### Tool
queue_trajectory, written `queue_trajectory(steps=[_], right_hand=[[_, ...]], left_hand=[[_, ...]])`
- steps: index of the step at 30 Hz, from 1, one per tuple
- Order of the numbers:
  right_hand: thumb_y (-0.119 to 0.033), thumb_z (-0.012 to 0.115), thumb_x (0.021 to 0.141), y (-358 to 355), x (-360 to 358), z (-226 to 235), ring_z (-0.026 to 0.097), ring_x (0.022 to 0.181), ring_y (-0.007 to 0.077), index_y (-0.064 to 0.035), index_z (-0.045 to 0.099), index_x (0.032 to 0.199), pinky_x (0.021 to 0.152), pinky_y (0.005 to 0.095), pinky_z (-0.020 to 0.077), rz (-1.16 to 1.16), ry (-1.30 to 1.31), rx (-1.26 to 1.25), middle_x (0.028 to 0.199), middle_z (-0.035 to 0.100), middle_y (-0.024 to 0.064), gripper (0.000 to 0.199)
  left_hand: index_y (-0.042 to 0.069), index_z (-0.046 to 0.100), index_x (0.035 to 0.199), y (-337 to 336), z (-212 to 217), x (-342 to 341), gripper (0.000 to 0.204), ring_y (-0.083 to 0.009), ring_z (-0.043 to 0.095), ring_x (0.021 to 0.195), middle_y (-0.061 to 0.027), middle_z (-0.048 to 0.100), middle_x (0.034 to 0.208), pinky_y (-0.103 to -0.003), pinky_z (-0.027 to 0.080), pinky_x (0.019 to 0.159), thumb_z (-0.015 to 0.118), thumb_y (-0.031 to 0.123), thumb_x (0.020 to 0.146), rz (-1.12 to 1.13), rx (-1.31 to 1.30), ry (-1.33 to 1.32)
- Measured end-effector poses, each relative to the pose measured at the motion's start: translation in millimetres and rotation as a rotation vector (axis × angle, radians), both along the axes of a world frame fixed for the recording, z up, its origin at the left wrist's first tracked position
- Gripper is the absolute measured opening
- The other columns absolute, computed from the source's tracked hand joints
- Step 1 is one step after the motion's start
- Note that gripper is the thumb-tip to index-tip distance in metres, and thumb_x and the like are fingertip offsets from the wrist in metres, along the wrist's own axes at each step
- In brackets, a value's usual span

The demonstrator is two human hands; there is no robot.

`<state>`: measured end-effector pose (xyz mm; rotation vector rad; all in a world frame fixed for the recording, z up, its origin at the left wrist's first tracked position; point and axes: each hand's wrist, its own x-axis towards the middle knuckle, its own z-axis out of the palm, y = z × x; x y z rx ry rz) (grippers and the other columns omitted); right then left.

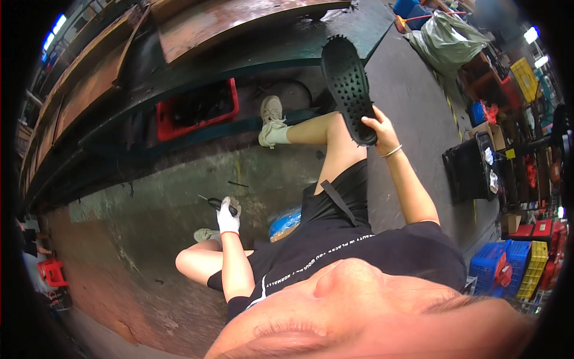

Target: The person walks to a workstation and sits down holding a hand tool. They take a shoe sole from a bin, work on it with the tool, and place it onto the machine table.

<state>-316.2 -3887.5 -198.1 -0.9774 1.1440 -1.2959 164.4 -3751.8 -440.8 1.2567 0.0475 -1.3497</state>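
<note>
Head view: a person sits low beside a bench (pixel 257 49), legs spread, in a black shirt (pixel 335 244) and black shorts (pixel 353 194). The right hand (pixel 384 128) grips a black sole (pixel 347 84) by its lower end, thumb pressed on the studded face, the other fingers mostly hidden behind it. Raised over the right knee, the sole stands nearly upright, leaning a little left, its studs turned toward the camera (the edge looks ragged at the top). Its upper part overlaps the bench edge in this view; whether the two touch, I cannot tell. A pale band (pixel 391 151) circles the right wrist.

The left hand (pixel 228 216), in a white glove with a red cuff, is closed around the dark handle of a small tool (pixel 213 204); the thin tip points up and left, well apart from the sole. Just beyond the tool, a dark strip (pixel 238 183) lies on the stained floor (pixel 179 179).

Under the bench sits a red crate (pixel 163 124) with dark contents, too dim to make out. By the left hip shows a blue bag (pixel 286 221). On the far right stand a black bin (pixel 466 167), blue crates (pixel 487 263) and a pale sack (pixel 445 39).
</note>
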Motion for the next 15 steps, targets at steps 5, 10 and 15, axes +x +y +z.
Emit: queue_trajectory(steps=[5,10,15], right_hand=[[-0.007,0.067,0.076,-37.2,-44.5,41.7,0.054,0.107,0.0158,0.0067,0.05,0.125,0.094,0.0268,0.0412,-0.267,0.502,-0.223,0.119,0.059,0.0108,0.053],[-0.018,0.067,0.071,-115.6,-93.5,81.5,0.062,0.1,0.0192,-0.0093,0.058,0.122,0.089,0.0282,0.0448,-0.415,0.883,-0.365,0.109,0.066,0.0105,0.053],[-0.033,0.062,0.072,-209.9,-97.2,102.4,0.06,0.101,0.0337,-0.0277,0.053,0.127,0.087,0.0409,0.0479,-0.433,1.395,-0.351,0.111,0.063,0.016,0.056]], left_hand=[[0.009,0.059,0.093,7.0,8.5,17.8,0.014,-0.0221,0.06,0.078,-0.0069,0.063,0.087,-0.037,0.049,0.068,0.062,0.02,0.086,0.089,0.009,0.133],[0.002,0.061,0.089,3.0,100.7,41.0,0.019,-0.0197,0.058,0.072,-0.0078,0.062,0.08,-0.034,0.051,0.07,0.058,0.02,0.089,0.218,-0.207,0.341],[-0.001,0.058,0.098,44.9,162.0,60.6,0.026,-0.0191,0.058,0.079,-0.0101,0.061,0.086,-0.032,0.052,0.071,0.057,0.023,0.09,0.288,-0.198,-0.015]])
